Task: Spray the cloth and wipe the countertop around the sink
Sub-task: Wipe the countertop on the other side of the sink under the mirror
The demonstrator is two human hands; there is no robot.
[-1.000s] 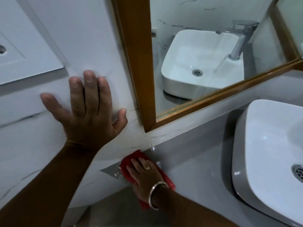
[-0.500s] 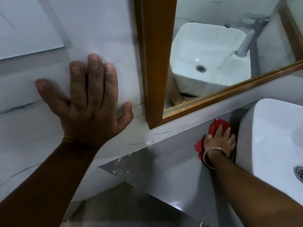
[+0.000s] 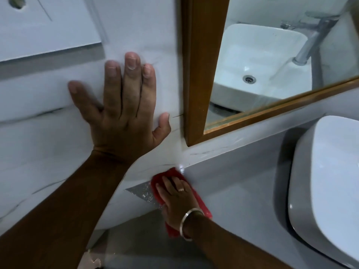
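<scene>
My right hand (image 3: 175, 195) presses flat on a red cloth (image 3: 172, 174) at the far left corner of the grey countertop (image 3: 242, 191), where it meets the marble wall. A ring and a metal bangle are on that hand and wrist. The cloth shows above the fingers and under the wrist. My left hand (image 3: 122, 109) lies spread and flat against the white marble wall, holding nothing. The white vessel sink (image 3: 326, 181) sits at the right, apart from the cloth. No spray bottle is in view.
A wood-framed mirror (image 3: 202, 74) hangs above the counter and reflects the sink and a chrome tap (image 3: 308, 47). A white panel (image 3: 48, 26) is mounted on the wall at upper left. The counter's left end drops off to the floor below.
My right hand slid the cloth right to the sink's side, then back left to the counter's corner by the wall. My left hand stayed planted on the wall.
</scene>
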